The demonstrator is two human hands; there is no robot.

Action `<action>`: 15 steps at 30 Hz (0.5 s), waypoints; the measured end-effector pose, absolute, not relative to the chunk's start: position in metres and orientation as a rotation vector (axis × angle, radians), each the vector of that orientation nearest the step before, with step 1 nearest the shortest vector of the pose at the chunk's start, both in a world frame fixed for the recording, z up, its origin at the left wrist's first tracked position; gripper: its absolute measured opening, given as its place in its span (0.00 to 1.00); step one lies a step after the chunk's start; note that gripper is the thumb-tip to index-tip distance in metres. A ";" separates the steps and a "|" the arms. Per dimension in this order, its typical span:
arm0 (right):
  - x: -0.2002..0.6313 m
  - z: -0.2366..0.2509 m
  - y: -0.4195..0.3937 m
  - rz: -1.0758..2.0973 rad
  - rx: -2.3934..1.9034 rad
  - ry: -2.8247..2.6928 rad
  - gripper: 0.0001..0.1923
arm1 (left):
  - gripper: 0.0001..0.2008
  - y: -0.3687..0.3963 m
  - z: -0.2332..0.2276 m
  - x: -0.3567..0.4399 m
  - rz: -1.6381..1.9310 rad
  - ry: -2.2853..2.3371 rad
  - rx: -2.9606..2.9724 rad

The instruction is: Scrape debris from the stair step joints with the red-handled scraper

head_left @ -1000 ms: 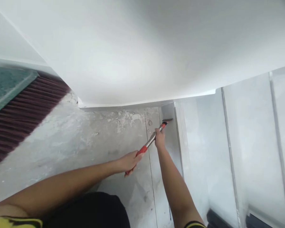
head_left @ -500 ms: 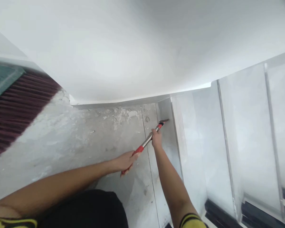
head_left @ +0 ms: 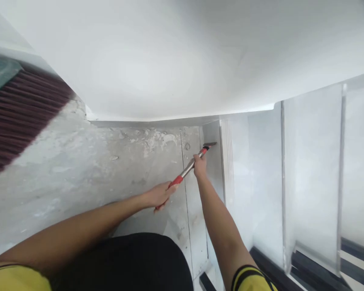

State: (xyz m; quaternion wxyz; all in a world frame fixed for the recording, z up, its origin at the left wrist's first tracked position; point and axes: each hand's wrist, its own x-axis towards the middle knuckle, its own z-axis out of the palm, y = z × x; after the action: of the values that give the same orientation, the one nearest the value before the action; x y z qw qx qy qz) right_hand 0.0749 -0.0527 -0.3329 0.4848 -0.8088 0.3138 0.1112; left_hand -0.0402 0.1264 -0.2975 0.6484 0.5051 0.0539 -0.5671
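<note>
A long-handled scraper with red grips and a silver shaft slants across the middle of the view. My left hand is closed around the red grip at its lower end. Farther up, my right hand wraps the shaft just below the red and black head. The dark blade is at the grey face of the lowest stair riser, close to the wall. Whether the blade's edge presses on that surface cannot be made out.
A white wall runs along the far side. White steps rise to the right, with dark strips at their near ends. Patchy concrete floor bears flakes near the wall. Dark red corrugated material lies at left.
The view has shifted, so the floor and the scraper appear higher. The blade sits slightly nearer the wall. Both hands keep the same hold, and more of my dark-clothed leg shows.
</note>
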 end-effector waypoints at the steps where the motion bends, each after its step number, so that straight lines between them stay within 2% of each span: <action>1: 0.087 -0.335 -0.051 0.273 -1.986 0.764 0.06 | 0.22 0.127 -0.299 -0.033 -1.263 0.139 1.155; 5: 0.119 -0.344 -0.042 0.252 -2.038 0.730 0.07 | 0.23 0.129 -0.301 -0.013 -1.184 0.174 1.124; 11: 0.057 -0.322 -0.066 0.252 -1.950 0.725 0.08 | 0.22 0.114 -0.283 -0.057 -1.263 0.080 1.101; 15: 0.085 -0.322 -0.059 0.291 -2.010 0.723 0.08 | 0.22 0.115 -0.285 -0.040 -1.179 0.121 1.114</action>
State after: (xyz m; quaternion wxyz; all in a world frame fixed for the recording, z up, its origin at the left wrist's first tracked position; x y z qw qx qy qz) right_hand 0.0845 -0.0593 -0.3220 0.4733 -0.8214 0.2954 0.1188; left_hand -0.0404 0.1147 -0.2847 0.6871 0.4975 0.0539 -0.5267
